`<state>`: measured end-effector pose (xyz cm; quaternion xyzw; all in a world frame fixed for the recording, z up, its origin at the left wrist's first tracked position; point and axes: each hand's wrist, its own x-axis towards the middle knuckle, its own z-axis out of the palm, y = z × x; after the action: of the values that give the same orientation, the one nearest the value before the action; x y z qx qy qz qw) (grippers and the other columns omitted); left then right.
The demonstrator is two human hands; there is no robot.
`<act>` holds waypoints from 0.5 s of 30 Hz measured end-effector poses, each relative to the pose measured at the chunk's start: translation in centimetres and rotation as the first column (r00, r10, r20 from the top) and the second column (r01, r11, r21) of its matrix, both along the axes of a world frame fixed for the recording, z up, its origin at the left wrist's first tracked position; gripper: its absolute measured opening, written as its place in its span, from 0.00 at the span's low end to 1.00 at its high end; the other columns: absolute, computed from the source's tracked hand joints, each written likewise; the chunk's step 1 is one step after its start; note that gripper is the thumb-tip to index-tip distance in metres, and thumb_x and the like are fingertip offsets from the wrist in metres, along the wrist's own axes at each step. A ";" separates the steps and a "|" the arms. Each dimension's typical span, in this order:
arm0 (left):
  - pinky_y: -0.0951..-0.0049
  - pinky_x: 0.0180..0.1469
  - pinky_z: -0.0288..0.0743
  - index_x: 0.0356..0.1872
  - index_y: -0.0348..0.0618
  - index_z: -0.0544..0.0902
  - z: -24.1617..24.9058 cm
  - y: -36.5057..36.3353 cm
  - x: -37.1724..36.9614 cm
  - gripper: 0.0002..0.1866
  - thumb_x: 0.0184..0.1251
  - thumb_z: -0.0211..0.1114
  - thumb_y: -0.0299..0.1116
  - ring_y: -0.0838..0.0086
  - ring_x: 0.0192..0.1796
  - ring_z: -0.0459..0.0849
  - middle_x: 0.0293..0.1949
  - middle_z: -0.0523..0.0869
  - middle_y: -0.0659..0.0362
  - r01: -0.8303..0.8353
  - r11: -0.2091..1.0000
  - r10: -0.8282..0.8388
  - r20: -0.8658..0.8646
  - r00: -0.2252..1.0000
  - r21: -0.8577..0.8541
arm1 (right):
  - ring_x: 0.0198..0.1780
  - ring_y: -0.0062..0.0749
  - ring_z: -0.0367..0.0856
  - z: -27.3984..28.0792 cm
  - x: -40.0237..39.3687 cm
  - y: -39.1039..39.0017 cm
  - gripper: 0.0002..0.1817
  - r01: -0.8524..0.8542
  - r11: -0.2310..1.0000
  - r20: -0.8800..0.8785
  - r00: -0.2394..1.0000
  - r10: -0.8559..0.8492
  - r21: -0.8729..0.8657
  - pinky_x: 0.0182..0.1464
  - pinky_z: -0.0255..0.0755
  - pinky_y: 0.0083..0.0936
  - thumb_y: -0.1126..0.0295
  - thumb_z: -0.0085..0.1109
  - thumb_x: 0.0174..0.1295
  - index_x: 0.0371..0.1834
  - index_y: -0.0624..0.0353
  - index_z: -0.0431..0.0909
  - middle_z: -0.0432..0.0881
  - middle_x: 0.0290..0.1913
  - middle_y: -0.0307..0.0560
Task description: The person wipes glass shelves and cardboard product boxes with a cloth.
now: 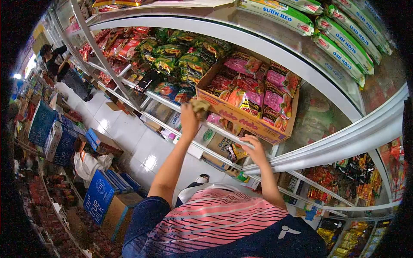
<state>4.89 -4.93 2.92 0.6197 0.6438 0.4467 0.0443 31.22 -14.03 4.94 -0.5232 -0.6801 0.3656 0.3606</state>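
And here, just left of centre in the frame, the left hand (pixel 189 121) is closed around a crumpled, olive-brown cloth (pixel 201 105), right beside the corner of an orange-brown cardboard box (pixel 238 119) loaded with pink and red packets (pixel 242 88). Over to the right of centre, well apart from it, the right hand (pixel 256 151) is at the white shelf rail (pixel 220 130), fingers reaching over; whether it grips or merely rests, I cannot tell. The step in hand looks like wiping along the shelf front, though blur hides exactly what the cloth touches. The next move, I judge, calls for a firm hold on the cloth and clearance from that box corner.
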 end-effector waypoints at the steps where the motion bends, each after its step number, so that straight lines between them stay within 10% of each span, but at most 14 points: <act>1: 0.60 0.48 0.63 0.37 0.34 0.69 0.7 0.4 -0.7 0.17 0.43 0.61 0.24 0.49 0.43 0.69 0.40 0.71 0.45 -0.038 0.996 0.033 0.059 0.998 0.084 | 0.54 0.36 0.69 0.2 0.1 0.0 0.12 0.004 1.000 -0.006 1.000 -0.004 -0.003 0.56 0.59 0.28 0.71 0.57 0.50 0.39 0.60 0.77 0.76 0.45 0.48; 5: 0.59 0.49 0.60 0.38 0.31 0.66 0.8 1.8 2.1 0.14 0.50 0.54 0.24 0.48 0.44 0.67 0.40 0.69 0.42 -0.063 0.980 -0.013 0.376 0.926 0.188 | 0.46 0.30 0.73 0.3 0.4 0.3 0.11 -0.059 0.998 -0.182 0.982 0.054 -0.020 0.51 0.62 0.24 0.74 0.56 0.50 0.38 0.61 0.77 0.76 0.40 0.45; 8: 0.59 0.58 0.53 0.52 0.29 0.59 -1.7 0.7 8.0 0.27 0.48 0.53 0.23 0.50 0.53 0.61 0.49 0.61 0.41 -0.175 0.975 0.113 0.378 0.919 0.134 | 0.45 0.30 0.73 0.0 0.5 0.4 0.10 -0.045 0.995 -0.235 0.972 0.023 -0.092 0.51 0.62 0.24 0.74 0.56 0.50 0.37 0.62 0.78 0.77 0.40 0.44; 15: 0.65 0.57 0.55 0.51 0.35 0.62 3.1 2.9 5.0 0.23 0.49 0.49 0.19 0.56 0.51 0.63 0.48 0.62 0.45 -0.272 0.896 0.073 0.488 0.870 0.351 | 0.45 0.28 0.73 0.0 0.7 0.2 0.09 -0.073 0.993 -0.238 0.970 0.048 -0.098 0.50 0.62 0.23 0.73 0.55 0.51 0.36 0.61 0.77 0.77 0.39 0.43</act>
<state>9.86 -2.04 6.04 0.4290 0.5607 0.7078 0.0249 31.92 -13.81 4.91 -0.4737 -0.6278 0.4713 0.3992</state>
